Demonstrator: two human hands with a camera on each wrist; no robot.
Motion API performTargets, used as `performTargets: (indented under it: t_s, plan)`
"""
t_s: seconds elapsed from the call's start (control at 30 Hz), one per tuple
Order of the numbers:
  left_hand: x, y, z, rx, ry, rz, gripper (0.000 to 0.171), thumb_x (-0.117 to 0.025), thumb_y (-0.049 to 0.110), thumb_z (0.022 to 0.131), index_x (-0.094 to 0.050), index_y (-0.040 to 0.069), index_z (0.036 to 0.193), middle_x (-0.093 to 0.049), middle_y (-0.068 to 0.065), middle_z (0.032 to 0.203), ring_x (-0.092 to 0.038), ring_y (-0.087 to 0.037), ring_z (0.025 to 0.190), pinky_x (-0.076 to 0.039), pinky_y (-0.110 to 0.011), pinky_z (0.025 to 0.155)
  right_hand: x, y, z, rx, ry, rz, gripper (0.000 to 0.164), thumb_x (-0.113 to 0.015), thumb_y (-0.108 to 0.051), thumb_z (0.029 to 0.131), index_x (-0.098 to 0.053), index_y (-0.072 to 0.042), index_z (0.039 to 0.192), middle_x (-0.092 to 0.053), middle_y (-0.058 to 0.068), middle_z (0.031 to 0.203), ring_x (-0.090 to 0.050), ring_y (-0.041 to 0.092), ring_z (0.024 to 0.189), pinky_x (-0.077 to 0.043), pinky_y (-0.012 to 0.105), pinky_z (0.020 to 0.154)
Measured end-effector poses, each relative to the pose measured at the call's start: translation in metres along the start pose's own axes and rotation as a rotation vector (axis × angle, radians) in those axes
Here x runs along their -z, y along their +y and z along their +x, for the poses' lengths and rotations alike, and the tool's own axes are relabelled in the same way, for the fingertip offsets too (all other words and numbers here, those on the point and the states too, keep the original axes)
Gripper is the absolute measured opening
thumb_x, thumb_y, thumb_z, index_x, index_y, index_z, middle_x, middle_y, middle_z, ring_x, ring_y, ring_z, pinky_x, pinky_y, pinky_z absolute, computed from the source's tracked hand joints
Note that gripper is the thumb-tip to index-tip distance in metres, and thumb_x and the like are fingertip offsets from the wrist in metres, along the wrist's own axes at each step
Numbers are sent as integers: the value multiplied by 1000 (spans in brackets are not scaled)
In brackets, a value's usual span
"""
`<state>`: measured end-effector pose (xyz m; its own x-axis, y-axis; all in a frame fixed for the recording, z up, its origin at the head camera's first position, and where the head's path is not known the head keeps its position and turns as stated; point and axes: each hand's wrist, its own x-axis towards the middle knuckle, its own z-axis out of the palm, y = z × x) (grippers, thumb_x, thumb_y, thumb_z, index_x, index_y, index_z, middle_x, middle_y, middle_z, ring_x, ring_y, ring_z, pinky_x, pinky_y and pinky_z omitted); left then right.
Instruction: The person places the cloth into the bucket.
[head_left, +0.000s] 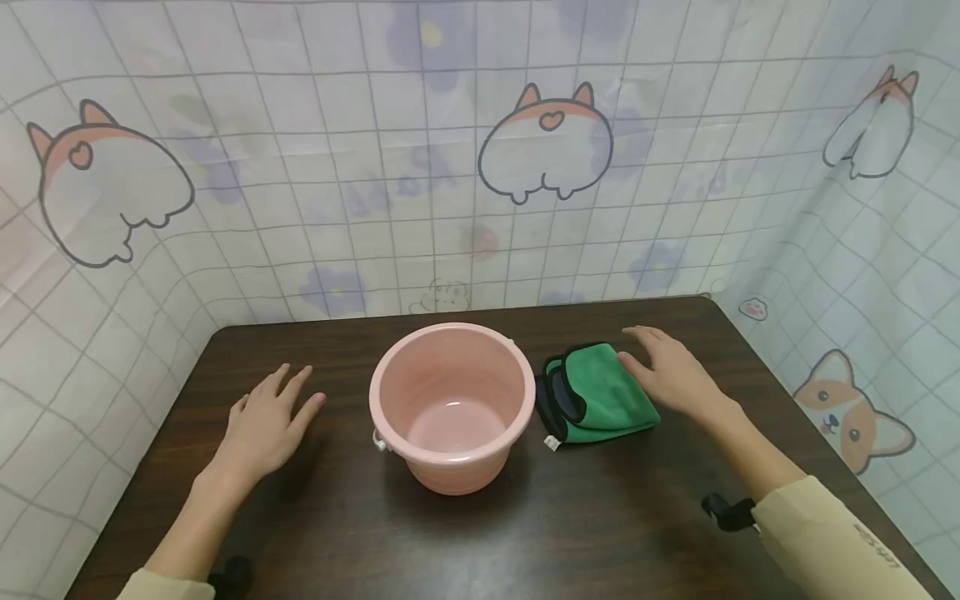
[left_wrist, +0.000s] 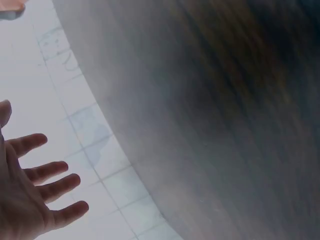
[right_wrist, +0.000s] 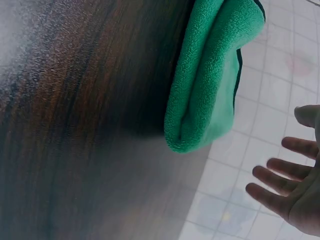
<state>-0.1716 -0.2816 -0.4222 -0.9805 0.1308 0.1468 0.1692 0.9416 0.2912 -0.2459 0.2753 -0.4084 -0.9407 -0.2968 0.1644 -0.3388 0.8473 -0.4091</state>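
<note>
A pink plastic bucket [head_left: 457,475] stands upright in the middle of the dark table, its inside bare. To its right lies a folded green towel [head_left: 611,392] with black edging and a small white tag; its thick fold fills the top of the right wrist view [right_wrist: 200,90]. My left hand [head_left: 258,429] hovers left of the bucket, fingers spread and holding nothing. My right hand [head_left: 675,375] is just right of the towel, thumb overlapping its edge in the head view, with fingers extended and nothing held.
The dark wood-grain table [head_left: 330,533] has its back edge against a wall covering [head_left: 360,233] with a grid and cartoon dogs. That covering also rises along the left and right sides. A white handle joint [head_left: 380,442] sits at the bucket's left rim.
</note>
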Motion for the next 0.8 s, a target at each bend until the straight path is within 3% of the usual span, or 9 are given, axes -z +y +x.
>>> performTargets:
  t_s: [0.1, 0.27, 0.5, 0.8]
  plan:
    - [0, 7, 0, -33, 59, -14, 64, -36, 51, 101, -38, 5, 146, -34, -30, 144, -32, -52, 128, -24, -75, 91, 0, 2, -2, 18, 16, 28, 50, -51, -36, 100, -48, -2, 137, -47, 21, 137, -40, 40, 127, -36, 58, 99]
    - [-2, 18, 1, -74, 134, -57, 61, -38, 49, 101, -43, 4, 143, -41, -27, 138, -42, -48, 121, -33, -70, 88, 1, 3, -6, 18, -40, 73, 50, -52, -33, 100, -48, 1, 136, -48, 23, 136, -41, 42, 126, -37, 59, 98]
    - [-1, 36, 2, -124, 191, -190, 53, -42, 44, 102, -48, 8, 139, -47, -16, 133, -46, -38, 119, -38, -58, 93, -2, 6, -11, -27, -124, 124, 51, -54, -35, 99, -47, -1, 137, -48, 21, 136, -48, 39, 120, -43, 55, 92]
    - [-2, 53, 0, -169, 233, -365, 39, -48, 35, 102, -54, 13, 134, -53, -5, 124, -55, -26, 107, -46, -47, 82, -6, 9, -15, -53, -171, 173, 52, -55, -32, 99, -45, -1, 139, -48, 22, 137, -51, 40, 118, -48, 52, 87]
